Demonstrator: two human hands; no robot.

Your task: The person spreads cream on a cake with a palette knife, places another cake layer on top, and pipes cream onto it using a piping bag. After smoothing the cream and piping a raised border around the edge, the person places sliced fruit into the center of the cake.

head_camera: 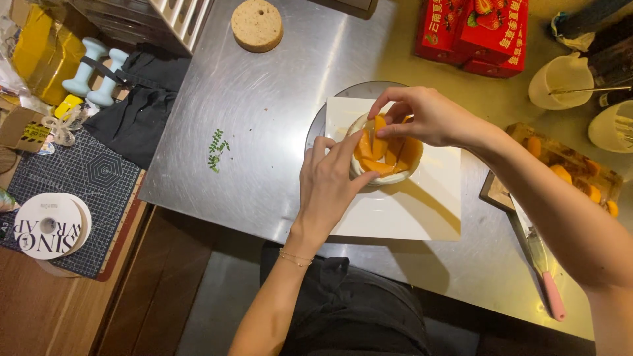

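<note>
The left hand (328, 188) braces the small round cream-covered cake (386, 158) with fingertips, steadying it on the white square board (409, 207). Just above, the right hand (422, 117) pinches an orange fruit slice (380, 125), setting it among others.

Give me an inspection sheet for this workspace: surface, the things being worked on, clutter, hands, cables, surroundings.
Surface: steel table, bare metal, small green sprigs lying loose on it.
Job's things: small round cake topped with orange fruit slices, on a white square board over a round turntable.
Clutter: plain sponge round at the far edge; tray of cut orange fruit; pink-handled knife; two plastic cups; red fruit boxes.
Hands: left hand touches the cake's near side; right hand pinches a fruit slice on top.
Cables: nothing seen.
Surroundings: cutting mat, ribbon spool, pale blue dumbbells, dark cloth.
</note>
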